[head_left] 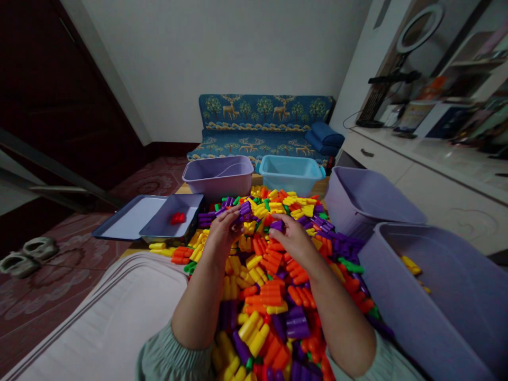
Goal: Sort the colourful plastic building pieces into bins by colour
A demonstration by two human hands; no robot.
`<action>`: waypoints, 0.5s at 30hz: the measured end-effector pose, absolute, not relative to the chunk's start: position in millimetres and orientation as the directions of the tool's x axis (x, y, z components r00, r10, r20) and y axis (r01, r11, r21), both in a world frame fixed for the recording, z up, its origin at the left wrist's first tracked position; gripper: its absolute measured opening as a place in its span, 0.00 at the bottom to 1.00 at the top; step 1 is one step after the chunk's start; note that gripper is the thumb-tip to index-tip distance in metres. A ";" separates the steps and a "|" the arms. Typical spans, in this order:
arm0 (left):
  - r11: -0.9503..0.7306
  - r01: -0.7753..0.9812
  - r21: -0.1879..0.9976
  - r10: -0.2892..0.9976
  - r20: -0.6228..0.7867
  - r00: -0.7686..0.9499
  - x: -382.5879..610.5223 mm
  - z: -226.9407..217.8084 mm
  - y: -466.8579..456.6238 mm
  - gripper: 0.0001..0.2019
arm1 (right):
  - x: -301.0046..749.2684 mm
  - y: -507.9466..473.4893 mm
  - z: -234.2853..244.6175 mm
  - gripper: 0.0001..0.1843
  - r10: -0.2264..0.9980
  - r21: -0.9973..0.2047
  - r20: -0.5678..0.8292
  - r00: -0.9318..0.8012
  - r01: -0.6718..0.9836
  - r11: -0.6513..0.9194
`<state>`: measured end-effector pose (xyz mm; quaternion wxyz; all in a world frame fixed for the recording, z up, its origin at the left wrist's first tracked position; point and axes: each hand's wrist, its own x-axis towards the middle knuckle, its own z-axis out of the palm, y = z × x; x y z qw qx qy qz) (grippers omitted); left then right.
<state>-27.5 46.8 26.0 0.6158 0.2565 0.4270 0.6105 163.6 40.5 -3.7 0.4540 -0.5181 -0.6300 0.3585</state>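
Observation:
Both of my hands are over a big pile of plastic building blocks (272,262) in orange, yellow, purple, red and green, many shaped like joined rounded tubes. Between the thumb and fingers of my left hand (225,227) is a purple building block (246,210). My right hand (292,235) pinches another, smaller-looking purple building block (277,226), partly covered by the fingers. The two held blocks are apart, with a short gap between the hands. My forearms hide parts of the pile on both sides.
Beyond the pile stand a purple bin (218,182) and a light blue bin (291,182). Two more purple bins (353,217) line the right; the nearer contains yellow blocks (411,265). At left, an open case (170,203) holds red blocks (178,218), behind stacked pale lids (130,317).

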 end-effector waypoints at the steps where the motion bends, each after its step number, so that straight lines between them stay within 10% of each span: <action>1: 0.120 -0.553 0.825 0.966 -0.225 -0.126 -27.6 26.1 47.1 0.13 | 163.5 40.3 -3.3 0.22 0.977 -0.919 0.205 -0.052 0.332 0.211; 15: 0.095 -0.720 0.687 0.884 -0.391 -0.257 -23.0 57.5 66.6 0.11 | 158.3 32.5 11.5 0.21 0.982 -0.851 0.180 -0.060 0.491 0.186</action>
